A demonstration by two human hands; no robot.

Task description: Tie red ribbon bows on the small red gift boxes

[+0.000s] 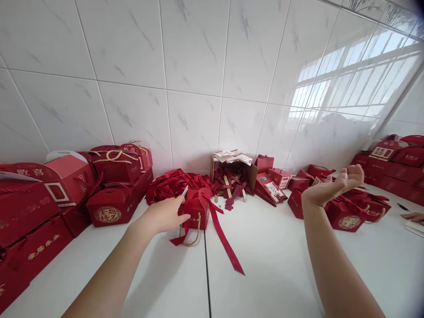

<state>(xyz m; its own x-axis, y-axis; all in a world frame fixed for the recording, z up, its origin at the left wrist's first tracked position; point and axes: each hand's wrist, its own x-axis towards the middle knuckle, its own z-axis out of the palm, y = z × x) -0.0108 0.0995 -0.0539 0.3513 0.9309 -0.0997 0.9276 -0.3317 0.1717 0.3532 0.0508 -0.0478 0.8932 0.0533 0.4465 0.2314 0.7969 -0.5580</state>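
My left hand (pixel 165 214) is at the left side of a small red gift box (pixel 200 216), gripping its edge with the thumb at the front. Some fingers are hidden behind the box. A pale tip (pixel 185 191) shows above that hand, too small to name. From the box a red ribbon (pixel 225 240) trails onto the table, and a twisted rope handle (pixel 191 244) hangs at its front. Over to the right, my right hand (pixel 331 187) is raised above several finished-looking red boxes (pixel 347 214), palm up, fingers loosely curled and holding nothing.
A pile of red ribbon (pixel 175 183) lies by the tiled wall, beside an open carton (pixel 253 179) with tags and cards. Red boxes (pixel 112 205) are stacked at left and more red boxes (pixel 397 176) at far right. Another person's hand (pixel 415 216) shows at the right edge.
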